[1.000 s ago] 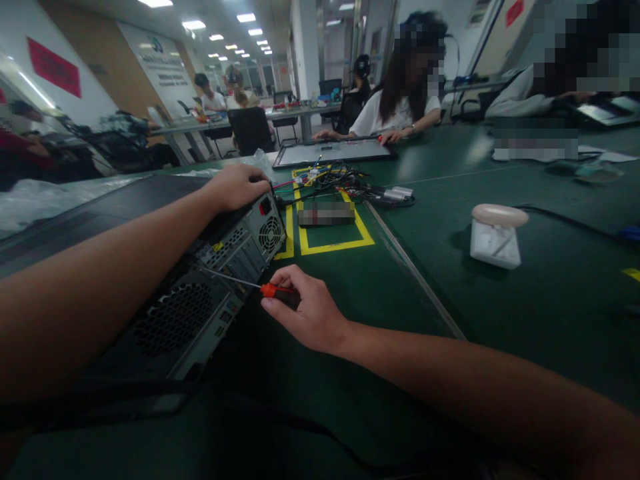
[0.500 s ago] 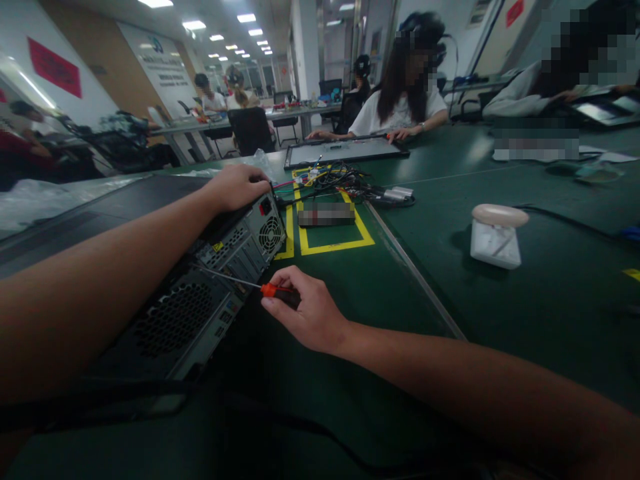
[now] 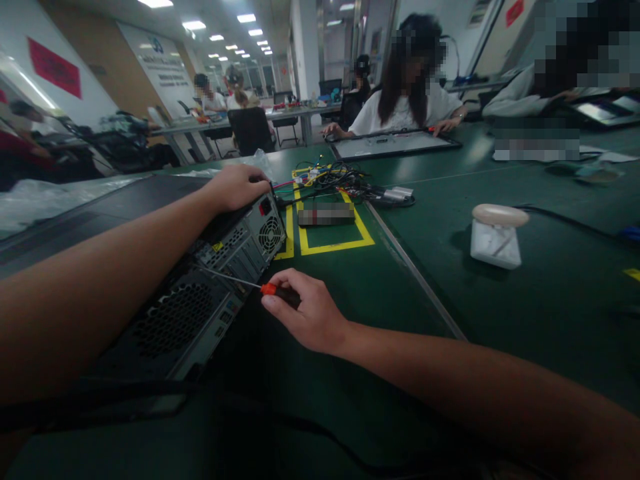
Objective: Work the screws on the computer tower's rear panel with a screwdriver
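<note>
A black computer case lies at the left, its metal back panel facing right. My left hand grips the far top edge of the case, fingers curled over near the fan grille. In my right hand is a screwdriver with an orange-and-black handle, fingers wrapped round it. The long shaft points left to the back panel of the case, by the expansion slots. My left forearm crosses above the case, and I cannot clearly see where the tip meets the panel.
Bundled cables lie beyond the case, near yellow tape on the green table. A white stand with a round top is at the right. Opposite, a co-worker handles a flat framed panel. Plastic wrap lies behind the case.
The co-worker's framed panel has moved to the right and tilted up. My hands, the screwdriver and the case stay almost where they were.
</note>
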Available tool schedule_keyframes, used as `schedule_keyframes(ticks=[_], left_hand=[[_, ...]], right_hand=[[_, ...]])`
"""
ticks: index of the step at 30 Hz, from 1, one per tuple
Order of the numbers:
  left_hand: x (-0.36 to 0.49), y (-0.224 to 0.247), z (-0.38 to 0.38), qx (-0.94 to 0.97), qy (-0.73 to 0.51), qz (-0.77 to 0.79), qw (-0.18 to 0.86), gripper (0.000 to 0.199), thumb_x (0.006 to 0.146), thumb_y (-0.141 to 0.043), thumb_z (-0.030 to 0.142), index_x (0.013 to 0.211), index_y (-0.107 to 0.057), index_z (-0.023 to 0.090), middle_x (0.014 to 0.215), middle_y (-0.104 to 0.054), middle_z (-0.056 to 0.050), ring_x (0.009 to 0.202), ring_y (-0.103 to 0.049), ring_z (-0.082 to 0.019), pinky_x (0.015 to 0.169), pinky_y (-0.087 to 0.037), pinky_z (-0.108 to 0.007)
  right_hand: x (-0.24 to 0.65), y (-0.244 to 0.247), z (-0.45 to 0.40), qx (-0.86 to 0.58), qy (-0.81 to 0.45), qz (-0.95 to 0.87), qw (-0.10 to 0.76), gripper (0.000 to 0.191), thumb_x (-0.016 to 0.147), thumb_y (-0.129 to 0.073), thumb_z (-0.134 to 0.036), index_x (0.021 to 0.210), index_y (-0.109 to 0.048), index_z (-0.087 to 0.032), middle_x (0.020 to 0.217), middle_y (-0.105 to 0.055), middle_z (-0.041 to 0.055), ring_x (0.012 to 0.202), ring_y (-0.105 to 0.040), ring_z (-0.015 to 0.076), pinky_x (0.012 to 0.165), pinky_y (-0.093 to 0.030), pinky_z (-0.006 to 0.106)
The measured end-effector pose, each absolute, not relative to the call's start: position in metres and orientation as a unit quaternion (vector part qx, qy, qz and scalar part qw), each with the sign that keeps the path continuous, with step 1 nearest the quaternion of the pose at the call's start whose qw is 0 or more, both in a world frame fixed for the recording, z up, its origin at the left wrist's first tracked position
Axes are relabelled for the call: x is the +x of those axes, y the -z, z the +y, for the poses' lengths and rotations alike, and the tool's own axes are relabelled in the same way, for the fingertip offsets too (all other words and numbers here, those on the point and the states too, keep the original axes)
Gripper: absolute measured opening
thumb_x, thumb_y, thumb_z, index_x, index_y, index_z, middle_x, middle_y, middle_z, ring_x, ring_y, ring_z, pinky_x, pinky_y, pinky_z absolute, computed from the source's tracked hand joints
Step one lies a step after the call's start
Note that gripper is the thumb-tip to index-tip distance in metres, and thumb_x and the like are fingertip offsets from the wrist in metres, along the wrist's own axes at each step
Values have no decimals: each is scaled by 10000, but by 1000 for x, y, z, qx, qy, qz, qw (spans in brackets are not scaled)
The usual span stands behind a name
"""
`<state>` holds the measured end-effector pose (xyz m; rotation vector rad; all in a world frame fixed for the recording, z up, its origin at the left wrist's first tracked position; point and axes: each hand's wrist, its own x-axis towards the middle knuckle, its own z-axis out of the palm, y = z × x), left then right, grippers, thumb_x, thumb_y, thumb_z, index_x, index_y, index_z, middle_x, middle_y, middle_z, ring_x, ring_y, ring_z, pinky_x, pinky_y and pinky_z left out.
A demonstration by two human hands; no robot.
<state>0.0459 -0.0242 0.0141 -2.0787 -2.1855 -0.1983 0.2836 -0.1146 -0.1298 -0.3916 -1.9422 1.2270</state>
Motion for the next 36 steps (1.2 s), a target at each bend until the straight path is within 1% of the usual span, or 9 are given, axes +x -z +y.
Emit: schedule_keyframes(ticks=[7,9,11,14,18,24,29,33,36], left_hand=[[46,-15,-27,-691,73,-717,53,598,1014,-449,445,1368,-777,92,1410,-765,-172,1279,-679,-325,1131,-493,-440],[45,-15,-26,-694,77,-714,53,605,1009,-449,450,1363,-781,89,1398,-769,-178,1273,-679,-330,1122,-494,-441],[44,-15,-26,-696,77,-712,52,609,1007,-449,455,1358,-784,87,1393,-771,-181,1262,-679,-335,1113,-497,-442],[44,-15,-26,-695,74,-713,53,595,1014,-452,451,1356,-785,96,1394,-775,-162,1232,-680,-330,1105,-504,-448],[45,-16,-27,-694,71,-714,49,593,1019,-458,448,1357,-777,81,1387,-778,-161,1215,-681,-327,1100,-506,-446],[45,-15,-27,-695,68,-713,54,575,1033,-449,447,1360,-770,100,1408,-770,-146,1255,-675,-295,1130,-488,-416],[44,-15,-26,-691,64,-718,58,571,1020,-454,462,1346,-785,129,1398,-778,-143,1266,-683,-328,1107,-507,-438],[45,-17,-27,-694,67,-715,52,600,1006,-458,475,1339,-790,102,1391,-775,-168,1272,-691,-349,1108,-507,-432],[47,-17,-28,-700,72,-709,50,611,1004,-446,456,1342,-782,72,1384,-774,-187,1276,-685,-361,1110,-503,-452]], right_hand=[[283,128,-114,-158,-460,-781,392,259,1077,-622,-443,1041,-724,-208,1014,-753,52,927,-695,198,909,-547,366],[283,127,-114,-160,-467,-778,389,254,1064,-636,-453,1063,-712,-211,1012,-751,49,917,-695,198,892,-550,366],[284,126,-115,-170,-472,-775,384,259,1015,-695,-461,1113,-686,-221,1010,-745,38,888,-687,196,854,-552,360],[285,126,-115,-181,-473,-775,377,278,955,-746,-426,1131,-642,-237,998,-732,19,848,-669,189,823,-548,357],[284,126,-115,-174,-476,-773,381,199,969,-713,-389,1066,-625,-239,980,-720,15,852,-669,190,847,-548,369],[284,125,-115,-176,-479,-773,378,205,984,-710,-405,1068,-628,-238,974,-718,14,878,-679,197,862,-547,367],[284,125,-115,-175,-481,-772,376,208,987,-713,-410,1066,-631,-236,973,-714,13,879,-679,196,864,-542,364],[284,126,-114,-170,-480,-773,380,212,983,-713,-413,1063,-631,-236,978,-713,15,864,-669,192,857,-541,365],[284,126,-115,-175,-478,-773,378,224,985,-713,-431,1062,-630,-237,986,-716,18,867,-666,193,856,-542,366]])
